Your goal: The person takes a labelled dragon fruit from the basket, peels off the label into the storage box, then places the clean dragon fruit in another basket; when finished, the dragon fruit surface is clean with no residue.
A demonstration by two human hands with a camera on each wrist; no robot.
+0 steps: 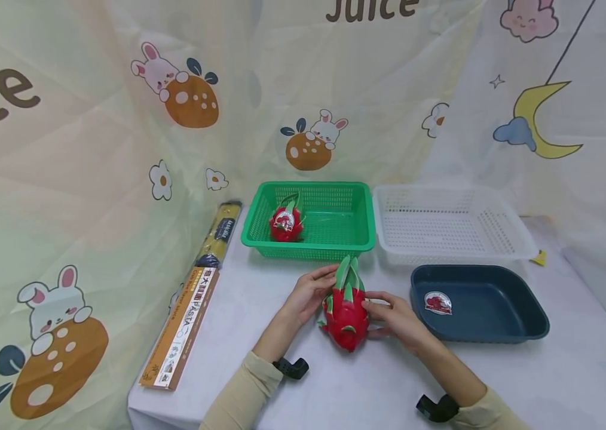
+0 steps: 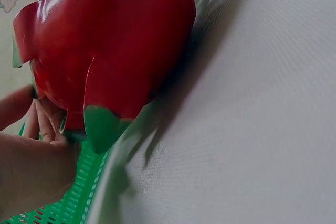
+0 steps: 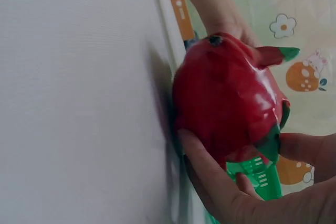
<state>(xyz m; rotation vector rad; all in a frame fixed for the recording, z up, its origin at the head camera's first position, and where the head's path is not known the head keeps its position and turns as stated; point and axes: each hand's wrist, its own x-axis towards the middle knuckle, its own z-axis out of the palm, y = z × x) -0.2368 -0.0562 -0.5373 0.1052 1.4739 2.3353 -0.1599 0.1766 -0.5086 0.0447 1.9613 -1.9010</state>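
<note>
A toy-like red dragon fruit [image 1: 347, 316] with green leaf tips is between both hands over the front middle of the table, its long leaves pointing toward the green basket. My left hand [image 1: 308, 295] holds it by the upper left side, near the leaves; in the left wrist view its thumb and fingers [image 2: 44, 121] reach the fruit's leafy end. From the other side, my right hand [image 1: 397, 319] grips it, with fingers [image 3: 202, 163] curled under the red body in the right wrist view. Whether the fruit touches the cloth is hard to tell.
Behind the hands stands a green basket [image 1: 308, 245] with a second, labelled dragon fruit [image 1: 285, 224] inside. Right of it are a white basket [image 1: 453, 257] and a dark blue tray [image 1: 480, 337] bearing a round sticker [image 1: 437, 303]. A pasta box [image 1: 180, 328] and pasta bag [image 1: 219, 233] line the left edge.
</note>
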